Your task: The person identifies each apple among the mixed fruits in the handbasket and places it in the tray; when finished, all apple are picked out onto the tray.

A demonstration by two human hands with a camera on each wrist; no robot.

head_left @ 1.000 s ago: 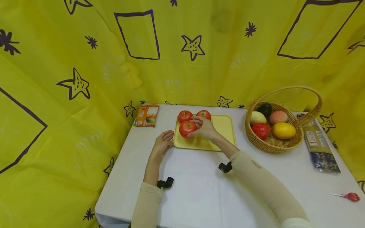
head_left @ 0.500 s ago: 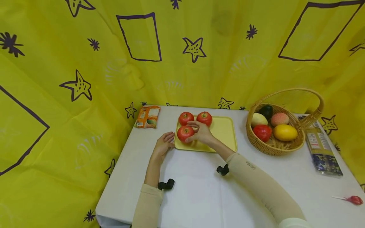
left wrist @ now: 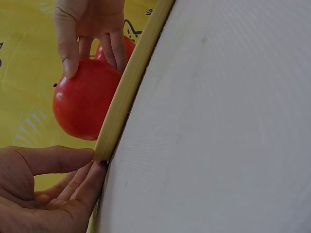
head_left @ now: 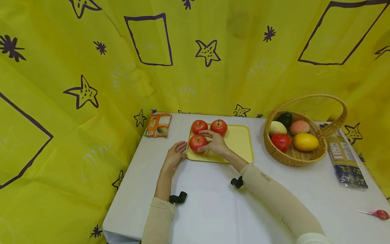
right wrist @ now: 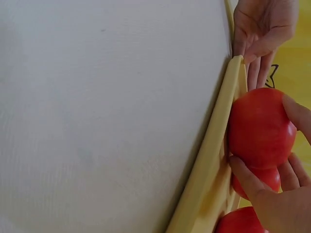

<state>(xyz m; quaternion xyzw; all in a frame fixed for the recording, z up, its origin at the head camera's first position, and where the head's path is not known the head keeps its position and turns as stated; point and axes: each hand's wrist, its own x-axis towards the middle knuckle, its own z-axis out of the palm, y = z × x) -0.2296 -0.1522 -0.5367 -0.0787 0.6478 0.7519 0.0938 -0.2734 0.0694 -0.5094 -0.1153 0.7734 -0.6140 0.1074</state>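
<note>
A yellow tray (head_left: 240, 142) lies towards the back of the table with three red apples on its left part. My right hand (head_left: 215, 143) holds the front apple (head_left: 197, 143), its thumb and fingers on the sides, as the right wrist view also shows. Behind it sit the back-left apple (head_left: 199, 126) and the back-right apple (head_left: 219, 127), close to my fingers. At the tray's front-left corner, my left hand (head_left: 175, 156) pinches the rim between thumb and fingers; this grip shows plainly in the left wrist view, next to the held apple (left wrist: 86, 102).
A wicker basket (head_left: 281, 158) with a tall handle holds several fruits to the right. Beyond it lies a flat plastic packet (head_left: 347, 161), with a red lollipop (head_left: 381, 214) nearer the front. An orange snack bag (head_left: 157, 125) is at the back left. A yellow curtain hangs behind.
My right hand has brought the front apple slightly left and down onto the tray, and still holds it. The left hand stays at the tray corner. The view has shifted a little.
</note>
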